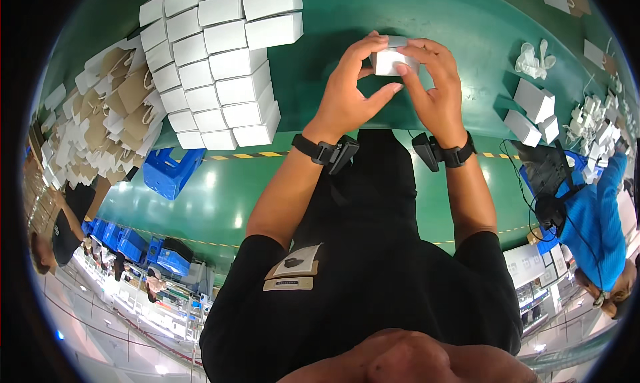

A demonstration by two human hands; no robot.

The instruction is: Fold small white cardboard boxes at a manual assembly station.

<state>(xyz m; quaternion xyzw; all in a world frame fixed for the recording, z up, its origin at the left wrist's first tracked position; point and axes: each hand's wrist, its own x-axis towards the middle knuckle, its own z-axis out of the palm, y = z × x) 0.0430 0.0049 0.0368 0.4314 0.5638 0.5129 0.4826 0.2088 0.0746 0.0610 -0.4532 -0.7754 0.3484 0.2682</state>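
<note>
A small white box (385, 64) sits between my two hands above the green table. My right hand (437, 80) grips it from the right, thumb on its near face and fingers over the top. My left hand (350, 90) curves round its left side. Its fingertips are at the far left corner, while the left thumb points right, just below the box. What the left fingertips press on is partly hidden. To the left stand stacked rows of white boxes (240, 90), close to my left hand.
On the green table (320, 23), white and brown folded cardboard pieces (120, 96) heap at far left. At right are a few white boxes (533, 100), white cables (533, 60) and a pile of white parts (593, 130). A person in blue (593, 210) works there. A blue stool (173, 173) stands below.
</note>
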